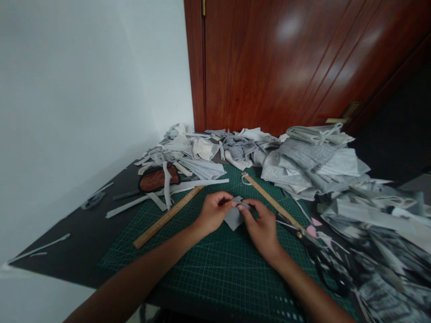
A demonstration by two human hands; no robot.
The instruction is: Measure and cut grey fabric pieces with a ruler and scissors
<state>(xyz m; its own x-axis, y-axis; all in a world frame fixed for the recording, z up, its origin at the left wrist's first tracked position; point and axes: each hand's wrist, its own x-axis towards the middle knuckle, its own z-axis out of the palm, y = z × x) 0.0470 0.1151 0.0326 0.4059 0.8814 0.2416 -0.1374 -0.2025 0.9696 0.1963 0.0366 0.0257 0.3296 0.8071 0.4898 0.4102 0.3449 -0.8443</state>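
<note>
A small grey piece of fabric point(234, 219) hangs between my two hands, over the green cutting mat point(215, 269). My left hand point(216, 211) pinches its upper left edge between thumb and fingers. On the other side, my right hand point(261, 223) grips the upper right edge, thumb against fingertips. The fabric's lower corner points down toward the mat. Black-handled scissors point(299, 234) lie to the right of my right hand. One wooden ruler point(168, 217) lies slanted left of my hands, and a second wooden ruler point(269, 197) slants just beyond my right hand.
Grey and white fabric scraps point(198, 148) are heaped along the back. Folded fabric point(313, 157) is stacked at the back right, with more cloth point(387, 237) down the right side. A brown pad point(158, 178) lies among strips at left. Pink scraps point(311, 231) sit near the scissors.
</note>
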